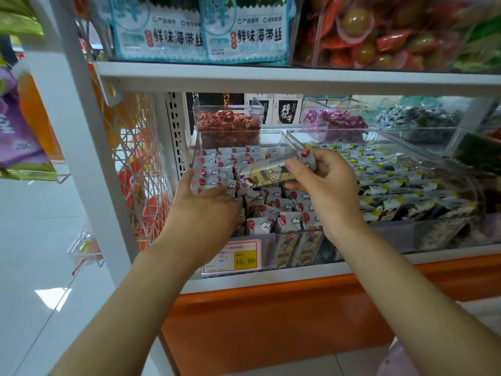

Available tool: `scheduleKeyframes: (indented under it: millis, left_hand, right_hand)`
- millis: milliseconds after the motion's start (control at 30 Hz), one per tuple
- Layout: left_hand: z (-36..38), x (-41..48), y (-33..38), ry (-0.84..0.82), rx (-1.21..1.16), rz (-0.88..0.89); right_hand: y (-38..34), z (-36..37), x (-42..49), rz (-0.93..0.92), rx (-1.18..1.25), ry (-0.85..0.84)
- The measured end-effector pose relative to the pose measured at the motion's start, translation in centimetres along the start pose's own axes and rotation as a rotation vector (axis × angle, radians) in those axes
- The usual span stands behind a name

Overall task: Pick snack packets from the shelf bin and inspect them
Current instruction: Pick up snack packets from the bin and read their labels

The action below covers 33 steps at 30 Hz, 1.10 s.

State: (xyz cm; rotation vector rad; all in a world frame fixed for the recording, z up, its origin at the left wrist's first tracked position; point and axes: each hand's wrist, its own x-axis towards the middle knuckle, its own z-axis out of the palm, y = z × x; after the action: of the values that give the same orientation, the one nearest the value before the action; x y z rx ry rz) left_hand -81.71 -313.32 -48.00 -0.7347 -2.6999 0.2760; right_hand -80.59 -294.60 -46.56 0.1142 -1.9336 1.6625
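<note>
A clear plastic shelf bin [199,142] holds several grey snack packets [273,204] with red dots and white clouds. My right hand [325,183] grips one snack packet [268,172] above the bin, tilted on its side, its yellow label with black characters showing. My left hand [206,204] reaches into the bin's left half, fingers curled around a small row of packets [208,183], thumb on their far side.
A price tag [233,259] reading 15.80 hangs on the bin's front. A neighbouring bin [406,180] of dark packets stands to the right. Bins of red, purple and blue candies sit behind. The upper shelf [271,77] overhangs closely. A wire mesh panel [135,164] borders the left.
</note>
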Motion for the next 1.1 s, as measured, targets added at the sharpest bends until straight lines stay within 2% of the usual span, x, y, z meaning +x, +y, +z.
scheduleKeyframes:
  millis: [133, 267, 467, 600, 733, 833, 900, 967, 1100]
  left_hand:
    - [-0.7, -0.7, -0.5, -0.011, -0.218, -0.045]
    - [-0.9, -1.7, -1.2, 0.01, -0.356, -0.075]
    - [-0.8, -2.1, -0.8, 0.066, -0.401, -0.105]
    - [-1.2, -2.4, -1.0, 0.092, -0.427, -0.076]
    - [-1.8, -2.4, -2.1, 0.227, -0.477, -0.107]
    - [-2.0, -2.4, -2.7, 0.259, -0.467, -0.148]
    - [-1.9, -2.4, -2.7, 0.256, -0.465, -0.156]
    - [-1.8, -2.4, -2.6, 0.27, -0.475, -0.154]
    - [-1.8, -2.3, -2.7, 0.298, -0.482, -0.159]
  right_hand:
    - [0.1, 0.3, 0.2, -0.046, -0.083, -0.029]
    - [-0.1, 1.5, 0.6, -0.136, -0.295, -0.137]
    - [0.2, 4.6, 1.6, -0.288, -0.623, -0.405]
    - [0.8, 6.0, 1.8, -0.318, -0.727, -0.489]
    - [1.0, 5.9, 2.3, -0.385, -0.965, -0.722]
    - [0.5, 5.7, 3.3, -0.329, -0.862, -0.721]
    - [0.1, 6.0, 4.3, -0.245, -0.716, -0.615]
    - [0.3, 6.4, 5.0, -0.22, -0.67, -0.536]
    - [1.3, 8.0, 5.4, -0.306, -0.978, -0.655]
